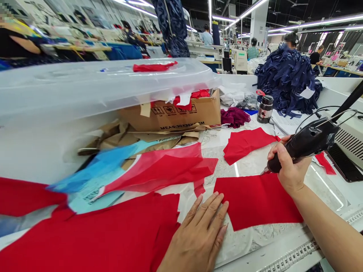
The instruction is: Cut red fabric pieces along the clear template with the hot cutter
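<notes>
In the head view, a rectangular red fabric piece point(255, 202) lies flat on a clear plastic sheet point(241, 241). My left hand point(201, 230) is spread flat, its fingertips at the left edge of that piece. My right hand point(292, 170) is wrapped round a black corded handheld tool point(304, 139); its exact kind I cannot make out. The tool's thin metal tip points down to the far edge of the red piece. A smaller stack of red fabric point(248, 143) lies just beyond. Large red fabric panels point(113, 234) spread at the left, partly beside my left hand.
A cardboard box point(176, 115) with red scraps stands at the back, under a bulging clear plastic bag point(99, 83). A black jar point(265, 109) and a navy fabric heap point(289, 79) are behind. A phone point(347, 162) lies right; a measuring tape point(295, 257) runs along the front edge.
</notes>
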Action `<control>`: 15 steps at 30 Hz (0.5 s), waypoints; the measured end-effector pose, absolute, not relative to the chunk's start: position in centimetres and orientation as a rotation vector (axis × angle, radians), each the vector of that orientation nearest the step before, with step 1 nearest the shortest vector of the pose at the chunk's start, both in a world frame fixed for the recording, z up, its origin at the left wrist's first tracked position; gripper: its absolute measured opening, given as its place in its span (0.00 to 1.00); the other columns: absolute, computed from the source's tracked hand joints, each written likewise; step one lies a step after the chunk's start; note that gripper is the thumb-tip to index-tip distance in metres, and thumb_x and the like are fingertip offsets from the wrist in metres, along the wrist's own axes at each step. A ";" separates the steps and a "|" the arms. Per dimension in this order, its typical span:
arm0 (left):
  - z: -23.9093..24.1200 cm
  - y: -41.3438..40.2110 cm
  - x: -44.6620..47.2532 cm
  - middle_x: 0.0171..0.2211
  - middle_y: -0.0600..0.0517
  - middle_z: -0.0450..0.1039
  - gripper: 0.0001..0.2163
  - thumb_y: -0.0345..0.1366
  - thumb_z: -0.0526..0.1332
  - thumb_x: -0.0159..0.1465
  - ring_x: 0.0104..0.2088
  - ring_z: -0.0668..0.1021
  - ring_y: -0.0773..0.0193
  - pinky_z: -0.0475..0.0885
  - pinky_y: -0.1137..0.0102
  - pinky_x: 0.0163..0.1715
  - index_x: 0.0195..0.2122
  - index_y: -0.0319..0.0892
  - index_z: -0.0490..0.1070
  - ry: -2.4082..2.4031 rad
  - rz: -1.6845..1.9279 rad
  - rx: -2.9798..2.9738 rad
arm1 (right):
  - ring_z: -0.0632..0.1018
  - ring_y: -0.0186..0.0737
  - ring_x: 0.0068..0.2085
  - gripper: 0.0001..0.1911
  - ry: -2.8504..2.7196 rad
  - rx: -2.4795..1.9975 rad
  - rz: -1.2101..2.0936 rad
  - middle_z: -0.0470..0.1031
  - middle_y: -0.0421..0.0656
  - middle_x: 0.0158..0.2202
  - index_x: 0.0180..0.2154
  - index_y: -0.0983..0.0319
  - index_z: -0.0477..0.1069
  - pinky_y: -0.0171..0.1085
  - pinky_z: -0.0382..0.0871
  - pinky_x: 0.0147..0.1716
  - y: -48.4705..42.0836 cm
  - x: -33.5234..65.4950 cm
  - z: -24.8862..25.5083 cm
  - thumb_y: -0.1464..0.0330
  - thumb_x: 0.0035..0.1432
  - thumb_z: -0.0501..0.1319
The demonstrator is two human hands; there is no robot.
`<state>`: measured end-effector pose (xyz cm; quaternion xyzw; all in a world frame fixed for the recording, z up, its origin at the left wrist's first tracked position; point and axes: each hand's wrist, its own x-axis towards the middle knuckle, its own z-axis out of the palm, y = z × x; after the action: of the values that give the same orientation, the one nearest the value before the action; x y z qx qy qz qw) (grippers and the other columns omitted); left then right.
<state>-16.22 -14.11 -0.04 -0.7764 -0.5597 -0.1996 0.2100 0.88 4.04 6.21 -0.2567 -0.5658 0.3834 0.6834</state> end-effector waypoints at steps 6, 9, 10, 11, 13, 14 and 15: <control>-0.2 -14.0 -16.8 0.58 0.43 0.74 0.17 0.35 0.51 0.74 0.59 0.75 0.56 0.50 0.63 0.71 0.55 0.37 0.75 -1.495 -0.547 -2.198 | 0.74 0.34 0.19 0.11 -1.267 -0.584 0.863 0.72 0.33 0.20 0.36 0.58 0.68 0.35 0.70 0.20 4.2 1.4 6.3 0.61 0.57 0.68; -0.4 -14.0 -17.0 0.60 0.42 0.73 0.18 0.37 0.51 0.74 0.61 0.74 0.55 0.51 0.62 0.71 0.57 0.36 0.74 -1.497 -0.545 -2.205 | 0.75 0.34 0.20 0.12 -1.259 -0.582 0.833 0.72 0.32 0.21 0.39 0.58 0.69 0.35 0.71 0.22 4.7 2.4 6.6 0.62 0.56 0.68; -0.6 -14.0 -17.1 0.60 0.42 0.73 0.18 0.37 0.51 0.74 0.61 0.74 0.55 0.53 0.62 0.70 0.57 0.37 0.74 -1.497 -0.557 -2.205 | 0.75 0.34 0.20 0.12 -1.253 -0.585 0.821 0.72 0.32 0.21 0.39 0.58 0.69 0.36 0.71 0.22 4.9 2.7 6.6 0.62 0.56 0.68; -0.7 -14.0 -17.2 0.60 0.42 0.73 0.18 0.38 0.51 0.74 0.61 0.74 0.55 0.55 0.62 0.70 0.58 0.37 0.74 -1.501 -0.572 -2.205 | 0.75 0.34 0.20 0.12 -1.249 -0.590 0.814 0.72 0.32 0.21 0.39 0.58 0.69 0.36 0.72 0.22 5.1 3.0 6.7 0.61 0.55 0.68; -1.0 -14.1 -17.3 0.61 0.44 0.72 0.18 0.39 0.51 0.74 0.60 0.75 0.55 0.60 0.62 0.68 0.58 0.40 0.73 -1.510 -0.595 -2.213 | 0.75 0.34 0.20 0.12 -1.248 -0.603 0.808 0.72 0.32 0.20 0.38 0.58 0.69 0.36 0.72 0.22 5.3 3.4 6.7 0.61 0.55 0.68; -1.1 -14.0 -17.4 0.61 0.44 0.73 0.18 0.39 0.51 0.74 0.60 0.75 0.55 0.62 0.62 0.67 0.59 0.40 0.73 -1.513 -0.597 -2.218 | 0.75 0.34 0.20 0.12 -1.249 -0.613 0.805 0.72 0.32 0.20 0.37 0.58 0.69 0.36 0.72 0.22 5.4 3.5 6.6 0.61 0.54 0.68; -1.2 -14.0 -17.4 0.61 0.45 0.73 0.18 0.40 0.51 0.74 0.60 0.76 0.55 0.63 0.62 0.66 0.59 0.41 0.73 -1.509 -0.590 -2.224 | 0.75 0.34 0.20 0.12 -1.250 -0.625 0.798 0.72 0.32 0.20 0.35 0.58 0.68 0.36 0.72 0.22 5.4 3.5 6.6 0.61 0.54 0.68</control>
<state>-17.43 -14.02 -1.17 -0.7929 -0.5381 -0.2104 0.1936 3.54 5.42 6.57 -0.2797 -0.5596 0.3574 0.6934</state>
